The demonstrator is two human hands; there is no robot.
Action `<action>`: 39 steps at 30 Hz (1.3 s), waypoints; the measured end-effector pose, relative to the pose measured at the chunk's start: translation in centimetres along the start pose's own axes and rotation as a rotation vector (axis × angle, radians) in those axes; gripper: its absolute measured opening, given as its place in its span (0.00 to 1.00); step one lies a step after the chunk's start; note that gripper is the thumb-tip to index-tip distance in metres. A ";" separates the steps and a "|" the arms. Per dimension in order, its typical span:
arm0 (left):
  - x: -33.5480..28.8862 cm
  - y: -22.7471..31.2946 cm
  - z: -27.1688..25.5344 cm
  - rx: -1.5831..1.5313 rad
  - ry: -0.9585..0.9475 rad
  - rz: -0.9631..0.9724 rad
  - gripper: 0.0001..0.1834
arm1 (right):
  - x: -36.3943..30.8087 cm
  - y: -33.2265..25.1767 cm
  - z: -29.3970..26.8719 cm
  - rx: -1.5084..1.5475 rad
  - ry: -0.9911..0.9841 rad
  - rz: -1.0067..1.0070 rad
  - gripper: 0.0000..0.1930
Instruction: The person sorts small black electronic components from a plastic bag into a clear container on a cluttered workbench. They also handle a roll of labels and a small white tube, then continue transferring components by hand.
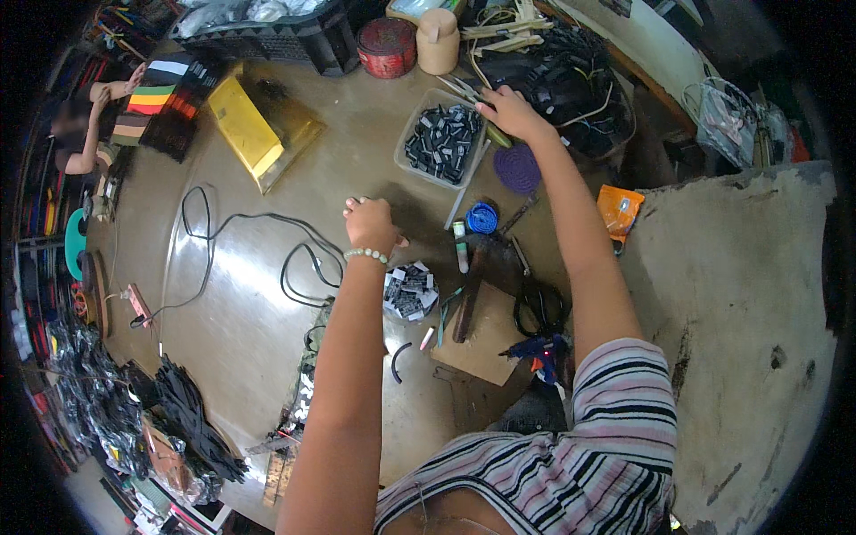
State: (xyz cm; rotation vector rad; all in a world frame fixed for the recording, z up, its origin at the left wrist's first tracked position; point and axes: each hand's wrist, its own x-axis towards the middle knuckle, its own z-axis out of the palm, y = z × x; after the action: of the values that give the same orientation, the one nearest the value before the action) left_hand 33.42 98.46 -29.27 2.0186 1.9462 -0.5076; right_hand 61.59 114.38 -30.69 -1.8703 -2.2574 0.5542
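My right hand (515, 116) is at the far side of the table, its fingers closed around a pair of pliers (464, 90) with metal jaws and an olive handle. The pliers lie over the edge of a clear plastic tub (403, 152) filled with small black pieces (443, 143). Nearer the middle, my left hand (368, 223), with a beaded bracelet on the wrist, hovers with curled fingers; whatever they hold, if anything, is hidden. Just beyond that wrist, to its right, stands a round container of black-and-white pieces (411, 291).
Dark cable (208, 236) loops across the table's left half. A yellow box (247, 127), red tin (387, 47) and black crate (267, 40) stand farther off. Right of centre are a purple coaster (517, 168), blue tape roll (481, 218), black scissors (539, 308) and glue gun (541, 353). Another person (85, 134) is far left.
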 end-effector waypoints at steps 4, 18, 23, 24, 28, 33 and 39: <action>-0.2 -0.3 0.0 -0.003 0.016 0.026 0.37 | -2.6 -1.4 -2.2 -0.004 0.232 -0.157 0.26; -0.6 -0.4 0.4 -0.054 0.000 0.007 0.38 | -3.2 -10.2 3.0 0.718 -0.093 0.014 0.33; -0.2 -0.6 0.6 -0.018 0.035 0.049 0.38 | -10.9 -8.9 1.3 0.289 0.044 0.090 0.26; -0.2 -0.6 0.7 -0.034 0.035 0.045 0.38 | -12.0 -8.8 1.7 0.258 -0.076 0.042 0.25; -0.5 -0.6 1.0 -0.003 0.045 0.061 0.39 | -14.1 -7.4 3.5 0.170 -0.242 0.155 0.22; -1.3 -0.6 1.1 -0.074 0.087 -0.028 0.45 | -14.9 -7.7 4.0 0.307 0.009 0.210 0.17; -0.7 -0.5 0.1 -0.004 -0.063 0.071 0.54 | -17.2 -11.9 5.5 -0.061 -0.326 0.237 0.24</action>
State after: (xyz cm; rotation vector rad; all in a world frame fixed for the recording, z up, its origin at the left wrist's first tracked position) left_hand 32.92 97.80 -29.00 2.0354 1.8313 -0.5429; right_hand 52.36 94.92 -29.30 -2.2384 -2.2722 0.8947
